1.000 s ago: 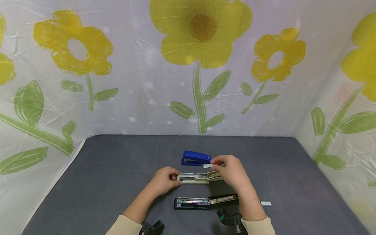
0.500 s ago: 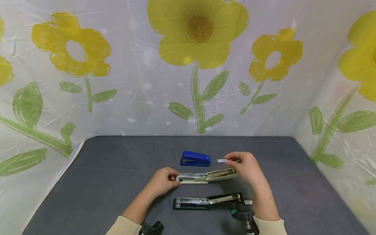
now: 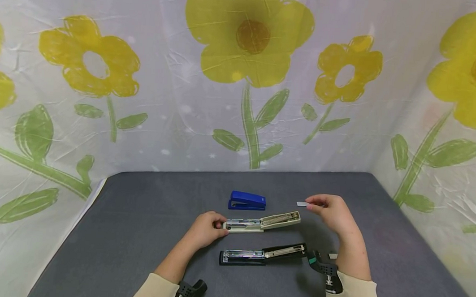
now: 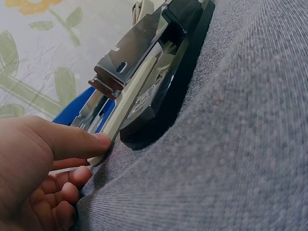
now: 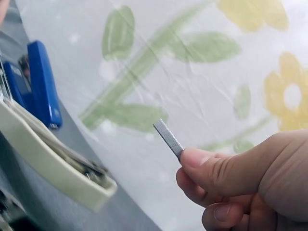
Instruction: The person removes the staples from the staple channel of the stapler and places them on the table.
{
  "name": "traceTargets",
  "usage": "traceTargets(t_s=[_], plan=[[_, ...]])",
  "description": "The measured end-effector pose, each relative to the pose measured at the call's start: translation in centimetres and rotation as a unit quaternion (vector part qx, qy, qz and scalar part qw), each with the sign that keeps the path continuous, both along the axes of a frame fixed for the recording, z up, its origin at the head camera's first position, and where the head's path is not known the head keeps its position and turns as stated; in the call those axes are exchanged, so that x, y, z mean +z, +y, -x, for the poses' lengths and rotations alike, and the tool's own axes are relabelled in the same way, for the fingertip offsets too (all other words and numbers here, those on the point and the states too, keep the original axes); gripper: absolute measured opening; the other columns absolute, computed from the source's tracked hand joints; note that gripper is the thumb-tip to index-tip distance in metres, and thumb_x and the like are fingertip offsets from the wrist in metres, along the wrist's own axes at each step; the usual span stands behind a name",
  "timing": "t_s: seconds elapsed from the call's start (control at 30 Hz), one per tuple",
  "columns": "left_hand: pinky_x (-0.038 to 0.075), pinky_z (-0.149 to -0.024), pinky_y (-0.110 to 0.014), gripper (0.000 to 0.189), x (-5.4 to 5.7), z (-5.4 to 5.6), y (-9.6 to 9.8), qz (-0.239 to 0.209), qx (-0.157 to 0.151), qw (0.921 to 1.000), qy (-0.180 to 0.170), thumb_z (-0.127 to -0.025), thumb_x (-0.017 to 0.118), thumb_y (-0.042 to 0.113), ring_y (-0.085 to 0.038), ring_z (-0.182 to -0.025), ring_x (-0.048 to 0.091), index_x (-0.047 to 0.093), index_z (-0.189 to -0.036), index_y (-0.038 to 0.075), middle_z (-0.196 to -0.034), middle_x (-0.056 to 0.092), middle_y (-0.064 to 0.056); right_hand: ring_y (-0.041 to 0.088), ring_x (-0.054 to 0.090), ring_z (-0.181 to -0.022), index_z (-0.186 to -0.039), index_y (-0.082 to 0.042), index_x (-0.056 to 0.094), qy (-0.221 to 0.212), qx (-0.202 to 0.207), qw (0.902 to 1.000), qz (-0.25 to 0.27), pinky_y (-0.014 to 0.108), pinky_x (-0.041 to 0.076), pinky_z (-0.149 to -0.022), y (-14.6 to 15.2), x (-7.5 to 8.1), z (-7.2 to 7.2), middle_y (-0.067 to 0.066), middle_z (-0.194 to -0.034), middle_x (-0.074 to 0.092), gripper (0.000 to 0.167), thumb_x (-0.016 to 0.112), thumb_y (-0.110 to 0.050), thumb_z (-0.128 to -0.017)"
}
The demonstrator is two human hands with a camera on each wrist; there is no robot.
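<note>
My left hand [image 3: 206, 230] grips the left end of a cream stapler [image 3: 281, 220], which lies hinged wide apart on the table. In the left wrist view the thumb presses on the rim of that cream end. To the right, my right hand [image 3: 333, 212] pinches a strip of staples [image 5: 168, 138] between thumb and fingers, above the table and apart from the cream stapler. A black stapler [image 3: 243, 257], also swung wide, lies nearer to me. Behind the cream one stands a blue stapler [image 3: 248, 199] with its top folded over its base.
A second pale strip [image 3: 332, 256] lies on the grey tabletop [image 3: 159, 193] right of the black stapler, partly hidden by the right wrist strap. A flower-printed cloth [image 3: 162, 131] hangs behind the table and along its sides.
My right hand has moved right with the staple strip, from beside the blue stapler to beyond the cream stapler's raised end. The left hand has kept its hold and place.
</note>
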State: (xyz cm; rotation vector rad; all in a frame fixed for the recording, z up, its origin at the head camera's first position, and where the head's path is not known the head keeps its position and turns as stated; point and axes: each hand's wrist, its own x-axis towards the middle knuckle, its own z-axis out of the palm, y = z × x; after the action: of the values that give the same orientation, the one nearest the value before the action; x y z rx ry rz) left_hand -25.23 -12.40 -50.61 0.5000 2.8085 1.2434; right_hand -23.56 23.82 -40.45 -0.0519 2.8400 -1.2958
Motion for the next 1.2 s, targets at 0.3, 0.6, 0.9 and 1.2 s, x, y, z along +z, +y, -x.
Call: traceTargets(t_s=[0.3,0.6,0.9,1.2], plan=[[0.043,-0.067,-0.031,0.024,0.1,0.0,0.0,-0.002,0.002,1.0,0.001,-0.084,0.084,0.009,-0.013,-0.073,0.049,0.077,-0.105,0.0,-0.08,0.055,0.001,0.036,0.059,-0.107,-0.122,0.005,0.069,-0.031,-0.023,0.9992,0.008,0.051,0.048,-0.087,2.4,-1.2,0.1,0.023,-0.12,0.066,0.028,0.066,-0.014,-0.101],[0.043,-0.066,-0.031,0.025,0.1,-0.1,0.0,-0.009,0.003,0.9999,-0.005,-0.084,0.085,0.008,-0.014,-0.073,0.049,0.077,-0.105,-0.001,-0.081,0.055,0.001,0.041,0.06,-0.109,-0.119,0.006,0.07,-0.063,-0.037,0.9973,-0.011,0.06,0.046,-0.093,3.3,-3.5,0.8,0.022,-0.114,0.069,0.025,0.068,-0.01,-0.099],[0.043,-0.066,-0.031,0.025,-0.2,0.2,0.1,-0.005,0.007,1.0,-0.002,-0.084,0.084,0.008,-0.013,-0.072,0.049,0.077,-0.106,0.0,-0.08,0.055,0.002,0.026,0.06,-0.088,-0.106,0.008,0.073,-0.052,-0.027,0.9979,-0.027,0.039,0.048,-0.075,3.2,-5.2,1.7,0.013,-0.096,0.071,0.018,0.072,-0.003,-0.093],[0.042,-0.065,-0.031,0.023,-0.1,0.1,0.0,-0.004,0.007,1.0,0.002,-0.083,0.085,0.008,-0.013,-0.072,0.049,0.077,-0.104,0.0,-0.079,0.054,0.001,0.022,0.057,-0.082,-0.098,0.005,0.076,-0.063,-0.02,0.9963,-0.056,0.037,0.043,-0.074,2.9,-5.9,1.8,0.011,-0.092,0.072,0.012,0.075,-0.003,-0.09]])
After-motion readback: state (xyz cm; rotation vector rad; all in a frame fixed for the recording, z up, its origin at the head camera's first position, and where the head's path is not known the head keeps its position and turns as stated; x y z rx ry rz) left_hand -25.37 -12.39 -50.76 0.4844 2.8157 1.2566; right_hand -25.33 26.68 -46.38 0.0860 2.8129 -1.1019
